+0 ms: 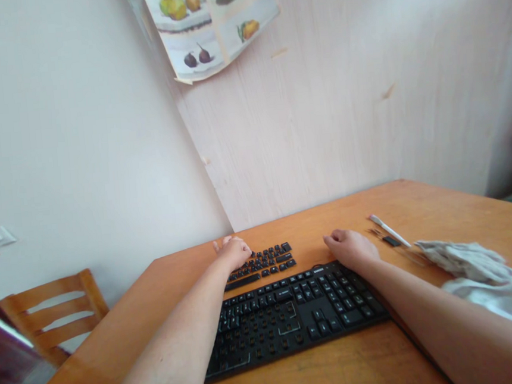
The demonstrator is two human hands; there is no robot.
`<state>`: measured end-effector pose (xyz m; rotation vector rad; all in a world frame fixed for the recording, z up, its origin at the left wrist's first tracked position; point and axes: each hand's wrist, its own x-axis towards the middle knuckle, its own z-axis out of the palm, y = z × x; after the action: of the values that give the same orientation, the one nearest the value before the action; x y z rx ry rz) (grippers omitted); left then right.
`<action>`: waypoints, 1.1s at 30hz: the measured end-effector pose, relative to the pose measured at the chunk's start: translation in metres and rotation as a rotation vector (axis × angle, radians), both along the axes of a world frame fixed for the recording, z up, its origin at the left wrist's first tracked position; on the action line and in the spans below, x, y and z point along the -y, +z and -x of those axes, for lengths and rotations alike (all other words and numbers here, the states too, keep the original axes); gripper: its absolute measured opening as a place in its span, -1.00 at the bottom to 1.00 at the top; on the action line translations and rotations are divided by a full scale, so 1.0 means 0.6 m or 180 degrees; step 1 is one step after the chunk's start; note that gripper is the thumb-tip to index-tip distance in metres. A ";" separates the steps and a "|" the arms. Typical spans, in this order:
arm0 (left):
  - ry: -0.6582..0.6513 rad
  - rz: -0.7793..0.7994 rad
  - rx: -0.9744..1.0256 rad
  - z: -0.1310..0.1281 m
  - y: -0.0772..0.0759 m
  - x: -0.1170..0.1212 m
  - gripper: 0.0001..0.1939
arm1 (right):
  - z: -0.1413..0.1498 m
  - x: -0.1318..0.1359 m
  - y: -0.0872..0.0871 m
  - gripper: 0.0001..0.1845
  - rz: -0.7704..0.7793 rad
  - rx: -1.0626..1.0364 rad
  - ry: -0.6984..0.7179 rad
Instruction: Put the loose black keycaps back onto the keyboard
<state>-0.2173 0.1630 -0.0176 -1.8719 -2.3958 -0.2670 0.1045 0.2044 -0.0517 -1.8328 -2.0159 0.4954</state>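
Observation:
A black keyboard [294, 317] lies on the wooden table [440, 205], with several of its keycaps missing. Beyond its far edge sits a group of loose black keycaps [266, 261]. My left hand [233, 252] rests at the left end of those keycaps, fingers curled downward onto them; what they hold is hidden. My right hand [349, 248] lies at the keyboard's far right corner, fingers curled in and closed, knuckles up.
A white pen-like tool [389, 230] and a small black piece [391, 240] lie right of my right hand. A crumpled grey cloth [463, 257] is at the right. A wooden chair [51, 311] stands left of the table. A fruit poster [209, 23] hangs above.

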 end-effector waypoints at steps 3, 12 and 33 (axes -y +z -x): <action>0.0000 0.0009 0.0004 -0.003 0.001 -0.002 -0.83 | 0.000 -0.001 0.000 -0.47 0.0007 -0.0001 0.0003; -0.0149 -0.0015 0.0039 0.001 -0.003 -0.014 -0.85 | 0.000 -0.003 0.000 -0.46 -0.0016 0.0028 -0.0007; -0.0501 0.0000 -0.0059 0.012 -0.005 -0.015 -0.89 | 0.000 -0.004 -0.002 -0.48 -0.0034 0.0042 -0.0046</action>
<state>-0.2244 0.1720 -0.0207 -2.0566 -2.2393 -0.2595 0.1043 0.2069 -0.0528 -1.8478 -2.0087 0.4687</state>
